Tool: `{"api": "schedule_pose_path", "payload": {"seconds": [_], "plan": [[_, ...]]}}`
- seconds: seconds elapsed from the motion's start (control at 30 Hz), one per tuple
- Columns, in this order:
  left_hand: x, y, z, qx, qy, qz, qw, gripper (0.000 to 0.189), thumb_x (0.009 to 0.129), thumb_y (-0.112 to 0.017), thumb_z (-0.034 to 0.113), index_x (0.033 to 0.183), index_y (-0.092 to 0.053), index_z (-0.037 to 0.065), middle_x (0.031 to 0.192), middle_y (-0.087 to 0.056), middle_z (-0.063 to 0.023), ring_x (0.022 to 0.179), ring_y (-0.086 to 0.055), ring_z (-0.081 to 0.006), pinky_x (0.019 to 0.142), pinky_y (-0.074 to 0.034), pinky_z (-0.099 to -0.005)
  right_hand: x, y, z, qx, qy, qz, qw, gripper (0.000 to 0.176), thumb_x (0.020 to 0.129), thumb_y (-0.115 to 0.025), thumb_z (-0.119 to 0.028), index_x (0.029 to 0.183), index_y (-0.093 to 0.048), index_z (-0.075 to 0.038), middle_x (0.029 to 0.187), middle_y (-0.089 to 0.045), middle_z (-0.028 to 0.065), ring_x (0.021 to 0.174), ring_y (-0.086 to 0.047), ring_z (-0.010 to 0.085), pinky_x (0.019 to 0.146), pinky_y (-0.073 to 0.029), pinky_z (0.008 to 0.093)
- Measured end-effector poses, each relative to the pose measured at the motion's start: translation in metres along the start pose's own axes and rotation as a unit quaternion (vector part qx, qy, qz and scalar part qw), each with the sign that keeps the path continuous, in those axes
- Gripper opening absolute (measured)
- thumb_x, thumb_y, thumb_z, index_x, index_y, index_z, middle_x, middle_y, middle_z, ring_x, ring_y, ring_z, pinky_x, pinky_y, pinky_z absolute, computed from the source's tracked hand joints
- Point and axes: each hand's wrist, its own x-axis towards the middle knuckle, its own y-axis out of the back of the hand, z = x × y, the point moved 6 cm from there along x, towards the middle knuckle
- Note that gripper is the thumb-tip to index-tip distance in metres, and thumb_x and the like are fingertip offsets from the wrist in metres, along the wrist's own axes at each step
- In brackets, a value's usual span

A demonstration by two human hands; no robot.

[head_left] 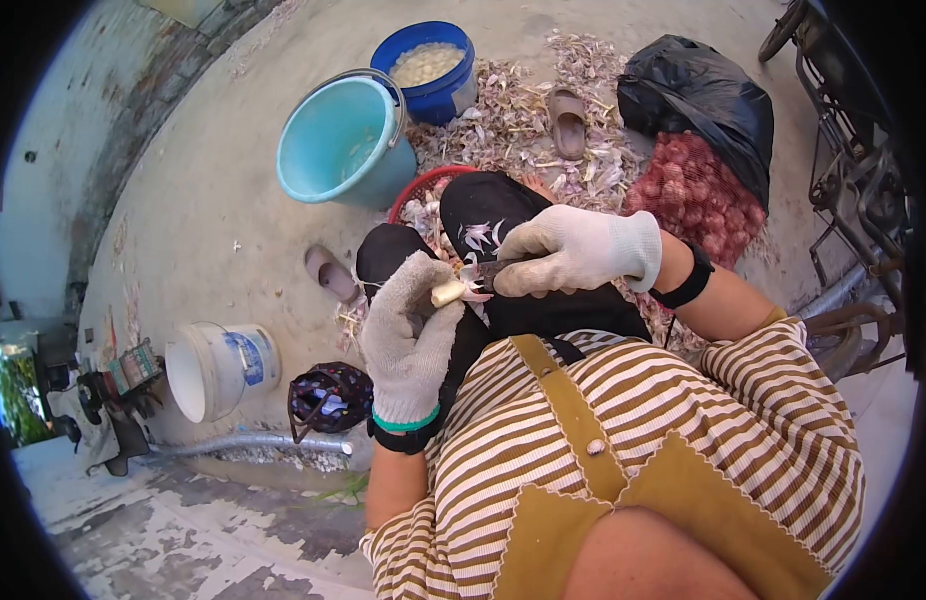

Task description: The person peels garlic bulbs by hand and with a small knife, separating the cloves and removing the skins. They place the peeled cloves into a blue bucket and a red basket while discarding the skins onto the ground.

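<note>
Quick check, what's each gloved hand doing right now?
Left hand: closed, fingertips pinching a pale garlic clove.
Right hand: closed around a small dark knife-like tool, its tip beside the clove.

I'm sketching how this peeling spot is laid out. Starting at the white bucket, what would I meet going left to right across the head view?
White bucket → dark patterned bag → gloved left hand → gloved right hand → red mesh bag of garlic bulbs → dark metal frame with a wheel
</note>
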Motion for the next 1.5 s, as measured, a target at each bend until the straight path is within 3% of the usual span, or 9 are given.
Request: {"api": "schedule_pose_path", "payload": {"seconds": [0.3,0.5,0.57,0.67,1.0,1.2,1.3,1.43,1.5], "plan": [[0.003,-0.011,0.014,0.172,-0.068,-0.002,0.983,0.032,0.08,-0.068,-0.006,0.111,-0.06,0.0,0.102,-0.065,-0.0104,0.091,-0.066,-0.0175,0.08,-0.053,-0.0295,0.008,-0.01,-0.008,0.014,0.059,-0.001,0.998,0.034,0.09,-0.065,-0.033,0.098,-0.069,0.0,0.072,-0.062,0.0042,0.062,-0.057,0.0097,0.052,-0.045,0.0249],[-0.001,-0.011,0.001,-0.031,0.035,0.01,0.999,0.035,0.084,-0.065,-0.006,0.118,-0.058,0.0,0.112,-0.061,-0.0089,0.096,-0.063,-0.0172,0.081,-0.053,-0.0281,0.014,-0.01,0.003,-0.029,0.094,0.017,0.995,0.029,0.09,-0.065,-0.032,0.093,-0.069,-0.003,0.071,-0.063,0.0052,0.06,-0.059,0.015,0.055,-0.047,0.0287],[-0.002,-0.013,-0.007,-0.084,0.133,0.015,0.988,0.034,0.088,-0.061,-0.002,0.121,-0.056,-0.001,0.107,-0.062,-0.0087,0.09,-0.064,-0.0157,0.077,-0.053,-0.0258,0.009,-0.008,-0.006,-0.24,0.153,0.089,0.955,0.026,0.092,-0.058,-0.034,0.094,-0.069,-0.011,0.074,-0.064,0.0108,0.069,-0.064,0.0257,0.063,-0.049,0.0358],[-0.008,-0.013,-0.024,-0.107,0.242,-0.032,0.964,0.028,0.092,-0.056,0.003,0.12,-0.056,-0.002,0.101,-0.064,-0.0086,0.083,-0.065,-0.0141,0.072,-0.054,-0.0247,0.004,-0.015,-0.006,-0.273,0.199,0.107,0.935,0.024,0.092,-0.056,-0.033,0.092,-0.068,-0.012,0.078,-0.065,0.0131,0.075,-0.065,0.0311,0.067,-0.049,0.0391],[-0.004,-0.015,-0.025,-0.352,0.197,-0.064,0.913,0.024,0.095,-0.054,0.01,0.115,-0.057,-0.003,0.095,-0.065,-0.0127,0.078,-0.063,-0.0166,0.062,-0.052,-0.0242,0.018,-0.011,0.012,0.01,0.082,0.001,0.997,0.024,0.091,-0.066,-0.024,0.095,-0.07,-0.001,0.075,-0.065,0.0041,0.06,-0.055,0.0081,0.054,-0.047,0.0254],[-0.004,-0.019,-0.041,-0.359,0.256,-0.082,0.894,0.032,0.097,-0.053,0.017,0.122,-0.054,-0.003,0.094,-0.064,-0.0117,0.077,-0.063,-0.0164,0.059,-0.052,-0.0234,0.016,-0.011,0.001,-0.195,0.2,0.089,0.956,0.023,0.089,-0.065,-0.025,0.095,-0.07,-0.003,0.076,-0.066,0.0095,0.063,-0.061,0.0199,0.06,-0.049,0.0317],[-0.008,-0.021,-0.051,-0.305,0.295,-0.097,0.9,0.026,0.096,-0.052,0.014,0.118,-0.055,-0.001,0.089,-0.064,-0.01,0.067,-0.062,-0.0147,0.05,-0.048,-0.0204,0.016,-0.016,0.001,-0.152,0.207,0.08,0.963,0.033,0.09,-0.062,-0.038,0.094,-0.07,-0.006,0.074,-0.063,0.0141,0.065,-0.061,0.0251,0.063,-0.048,0.0343],[-0.008,-0.017,-0.044,-0.366,0.289,-0.027,0.884,0.021,0.096,-0.053,0.013,0.112,-0.056,0.0,0.093,-0.063,-0.0103,0.07,-0.061,-0.0142,0.052,-0.046,-0.0218,0.019,-0.018,0.007,-0.125,0.247,0.059,0.959,0.029,0.091,-0.064,-0.034,0.095,-0.071,-0.006,0.07,-0.063,0.0083,0.06,-0.059,0.0181,0.057,-0.047,0.0302],[-0.005,-0.019,-0.041,-0.373,0.265,-0.013,0.889,0.02,0.096,-0.053,0.013,0.111,-0.056,0.0,0.094,-0.063,-0.0103,0.071,-0.061,-0.0146,0.054,-0.047,-0.0229,0.018,-0.02,0.023,0.045,0.055,0.016,0.997,0.025,0.091,-0.064,-0.029,0.094,-0.071,-0.005,0.067,-0.059,0.0009,0.058,-0.053,0.0091,0.052,-0.043,0.025]]}}
